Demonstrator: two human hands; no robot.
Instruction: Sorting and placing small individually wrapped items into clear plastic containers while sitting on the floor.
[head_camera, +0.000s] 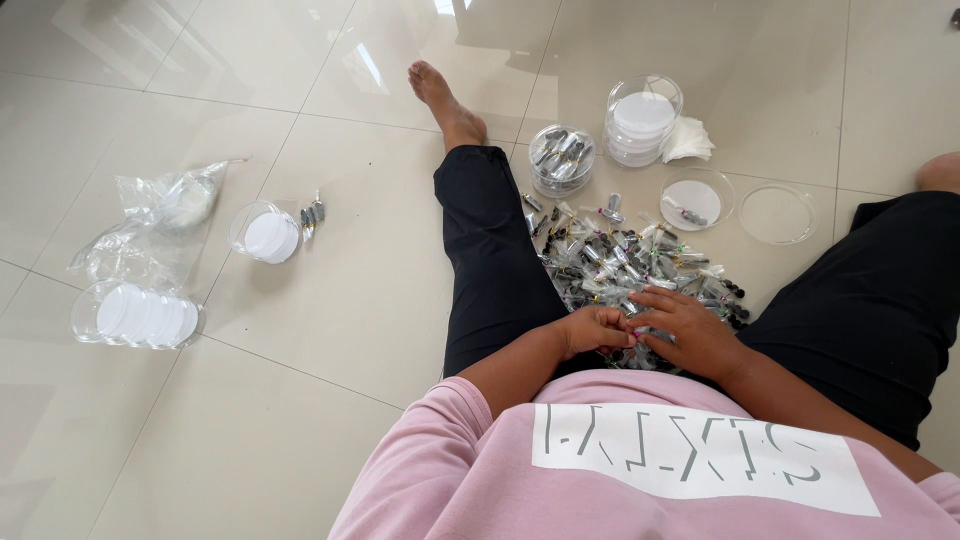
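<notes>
I sit on a tiled floor with my legs spread around a heap of small metal parts in clear wrappers (640, 265). My left hand (595, 328) and my right hand (690, 330) meet at the near edge of the heap, fingertips pinched together on one small part (632, 328). The piece itself is mostly hidden by my fingers. A clear round tub with several metal parts (561, 157) stands just beyond the heap.
A stack of clear tubs with white discs (642, 120) and a white cloth (688, 140) lie at the back. Two shallow clear lids (697, 198) (778, 213) rest to the right. At left are a lidded tub (266, 233), a tipped tub of discs (135, 314) and a plastic bag (160, 225).
</notes>
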